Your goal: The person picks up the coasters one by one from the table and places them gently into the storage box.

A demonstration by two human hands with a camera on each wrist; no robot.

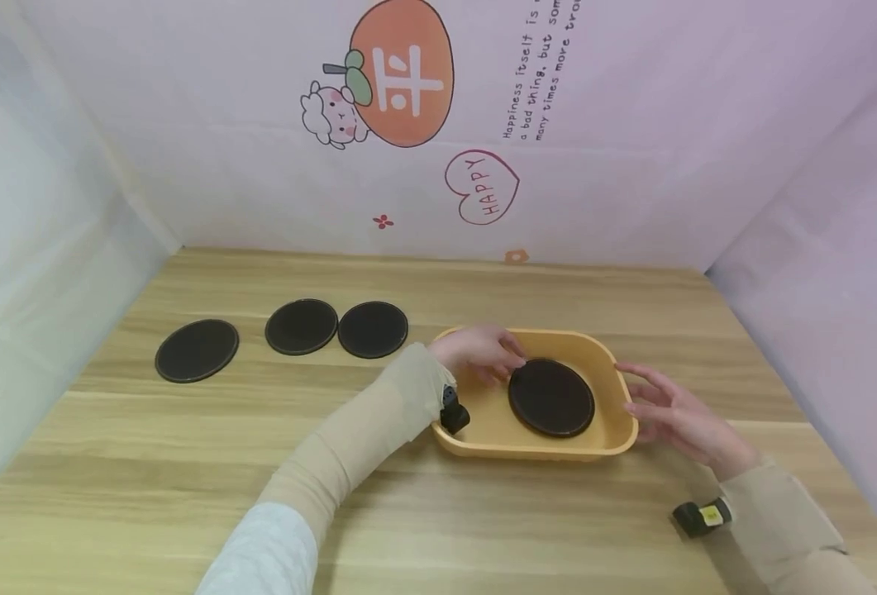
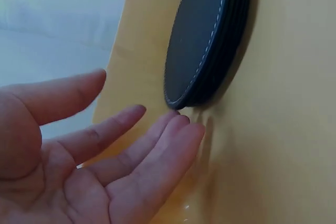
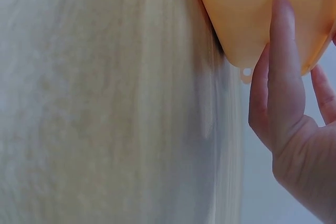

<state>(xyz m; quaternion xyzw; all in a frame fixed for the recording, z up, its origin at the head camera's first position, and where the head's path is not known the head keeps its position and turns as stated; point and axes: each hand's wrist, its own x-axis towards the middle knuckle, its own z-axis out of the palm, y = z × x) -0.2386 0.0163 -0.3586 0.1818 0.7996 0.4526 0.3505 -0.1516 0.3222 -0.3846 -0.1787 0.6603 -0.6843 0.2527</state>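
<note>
Inside the yellow-orange plastic basin (image 1: pixel 475 450) lies a stack of round black coasters (image 1: pixel 551 398), leather-like with white edge stitching. My left hand (image 1: pixel 483 351) reaches over the basin's left side, its fingers extended. In the left wrist view the fingertips (image 2: pixel 191 132) are right by the lower edge of the coaster stack (image 2: pixel 197 40), with the thumb apart. At the basin's right end, my right hand (image 1: pixel 676 417) rests straight fingers against the outer wall. The right wrist view shows a finger (image 3: pixel 286 61) laid along the basin wall (image 3: pixel 241 24).
Three more black coasters lie on the wooden table (image 1: pixel 148 463) to the left: one far-left coaster (image 1: pixel 197 350), then a middle coaster (image 1: pixel 302 326) beside a right one (image 1: pixel 373 329). A printed white cloth (image 1: pixel 259 190) stands behind the table, with cloth sides left and right.
</note>
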